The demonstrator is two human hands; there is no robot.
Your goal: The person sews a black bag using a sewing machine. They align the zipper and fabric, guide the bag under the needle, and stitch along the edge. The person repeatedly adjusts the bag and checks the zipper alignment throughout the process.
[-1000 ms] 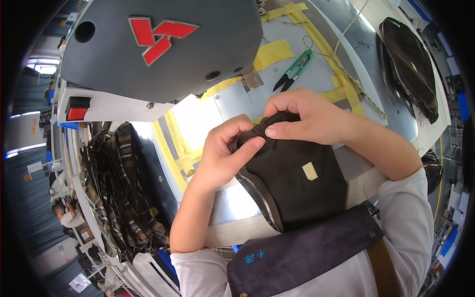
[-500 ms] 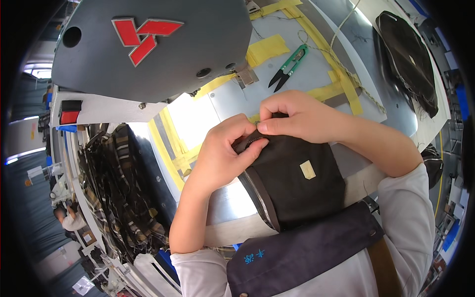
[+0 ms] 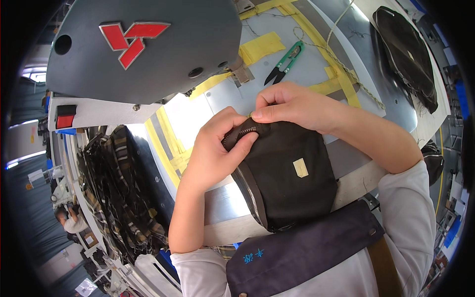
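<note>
A dark brown fabric pouch (image 3: 292,193) with a metal zipper (image 3: 250,190) along its left side lies at the table's front edge, close to my body. A small cream label (image 3: 300,168) sits on its face. My left hand (image 3: 217,148) pinches the zippered edge at the pouch's upper left corner, thumb on top. Right beside it, my right hand (image 3: 292,109) grips the top edge between thumb and curled fingers. Both hands' fingertips nearly meet at that corner. What lies under the fingers is hidden.
A grey sewing machine head (image 3: 148,54) with a red emblem stands at upper left. Green thread snips (image 3: 289,62) lie on the taped plate beyond my hands. Plaid fabric (image 3: 118,193) hangs at left. Another dark zippered pouch (image 3: 405,54) rests at far right.
Both hands and the pouch's top have shifted slightly left in the picture. More of the zipper teeth now shows by my left thumb. The grip on the pouch stays.
</note>
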